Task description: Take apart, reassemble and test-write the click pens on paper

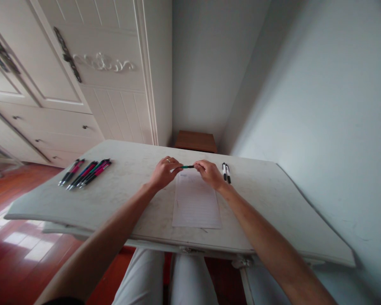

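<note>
Two hands pinch one green-and-black pen (188,167) between them, the left hand's (165,173) fingers closed on its green end, the right hand's (209,174) on its black end. Below the fingers lies a ruled paper sheet (197,205); faint marks near its top are too small to read. Just right of the right fingers rest two white-and-black pens (226,173); well left of the left fingers, several colored pens (89,174). Beyond the fingertips, past the white tabletop (260,212), stands a brown wooden cabinet (195,140).
</note>
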`<state>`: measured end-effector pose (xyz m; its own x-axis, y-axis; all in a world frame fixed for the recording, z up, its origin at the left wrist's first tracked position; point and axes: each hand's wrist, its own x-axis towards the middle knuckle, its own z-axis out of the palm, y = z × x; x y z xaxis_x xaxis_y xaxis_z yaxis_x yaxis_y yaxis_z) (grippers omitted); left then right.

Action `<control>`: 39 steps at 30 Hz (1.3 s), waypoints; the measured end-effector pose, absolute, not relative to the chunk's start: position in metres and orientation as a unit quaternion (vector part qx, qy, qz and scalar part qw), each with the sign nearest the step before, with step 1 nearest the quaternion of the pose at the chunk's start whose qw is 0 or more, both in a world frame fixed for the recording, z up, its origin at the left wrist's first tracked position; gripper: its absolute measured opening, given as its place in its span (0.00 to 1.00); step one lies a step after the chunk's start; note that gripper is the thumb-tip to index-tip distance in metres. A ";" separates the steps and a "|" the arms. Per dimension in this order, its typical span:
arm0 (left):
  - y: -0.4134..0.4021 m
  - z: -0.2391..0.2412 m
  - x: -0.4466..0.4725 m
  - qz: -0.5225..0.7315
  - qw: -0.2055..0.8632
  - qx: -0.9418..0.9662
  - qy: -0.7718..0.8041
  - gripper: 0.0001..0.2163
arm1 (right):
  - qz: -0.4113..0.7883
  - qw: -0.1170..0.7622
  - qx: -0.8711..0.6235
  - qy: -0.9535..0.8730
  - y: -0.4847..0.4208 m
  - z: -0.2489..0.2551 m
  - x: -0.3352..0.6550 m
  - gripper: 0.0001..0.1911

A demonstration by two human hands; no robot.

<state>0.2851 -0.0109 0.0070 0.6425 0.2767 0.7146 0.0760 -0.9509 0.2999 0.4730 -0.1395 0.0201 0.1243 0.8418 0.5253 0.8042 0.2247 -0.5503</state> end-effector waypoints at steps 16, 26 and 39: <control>-0.021 0.020 0.283 0.412 0.123 0.890 0.149 0.15 | 0.122 0.502 -0.629 -0.581 -0.135 0.011 0.471 0.16; -0.019 0.024 0.282 0.346 0.283 0.841 0.305 0.26 | 0.095 0.511 -0.638 -0.568 -0.137 0.012 0.474 0.15; -0.020 0.017 0.290 0.444 0.306 0.825 0.168 0.10 | 0.063 0.523 -0.644 -0.555 -0.143 0.014 0.476 0.15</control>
<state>0.2900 -0.0196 0.0170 0.5499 0.5491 0.6294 0.0057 -0.7560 0.6545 0.4759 -0.1433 0.0136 0.3771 0.7807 0.4983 0.6487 0.1614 -0.7437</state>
